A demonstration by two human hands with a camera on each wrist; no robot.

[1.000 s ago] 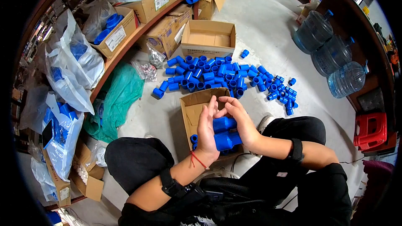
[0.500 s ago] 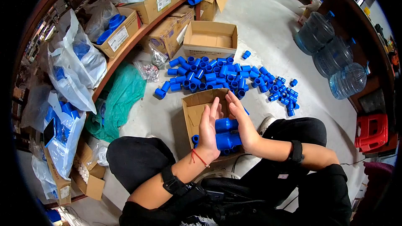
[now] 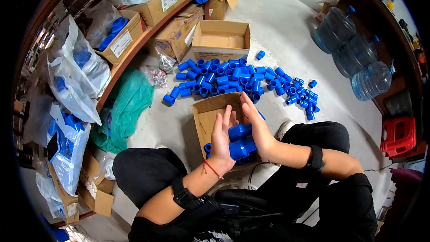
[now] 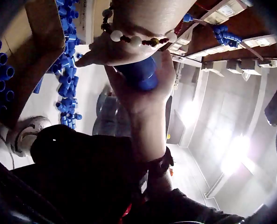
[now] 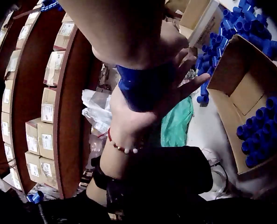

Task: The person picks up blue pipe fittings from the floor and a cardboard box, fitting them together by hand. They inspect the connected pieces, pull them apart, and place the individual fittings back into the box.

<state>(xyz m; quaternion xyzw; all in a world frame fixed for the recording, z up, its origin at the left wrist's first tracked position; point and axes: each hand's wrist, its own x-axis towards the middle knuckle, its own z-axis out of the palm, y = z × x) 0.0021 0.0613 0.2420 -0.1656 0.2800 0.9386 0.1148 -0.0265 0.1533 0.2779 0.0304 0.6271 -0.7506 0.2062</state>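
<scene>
Two blue pipe fittings [image 3: 242,149] are pressed side by side between the palms in the head view. My left hand [image 3: 221,141] stands on their left with fingers straight and pointing up. On their right, my right hand [image 3: 263,140] leans inward, its fingers also extended. In the right wrist view the blue fittings [image 5: 145,86] lie between the two palms. Beneath the hands is an open cardboard box [image 3: 204,123]; its rows of blue fittings [image 5: 264,130] show in the right wrist view.
A pile of blue fittings [image 3: 221,78] spreads on the floor beyond the box, with another open carton [image 3: 221,54] behind it. Shelves with boxes and a green bag [image 3: 127,107] stand left. Large water bottles [image 3: 336,29] and a red stool [image 3: 397,136] are at the right.
My fingertips, crossed or close together a second ago, now stand straighter and apart. The right hand has tilted slightly inward, and the fittings between the palms have turned a little.
</scene>
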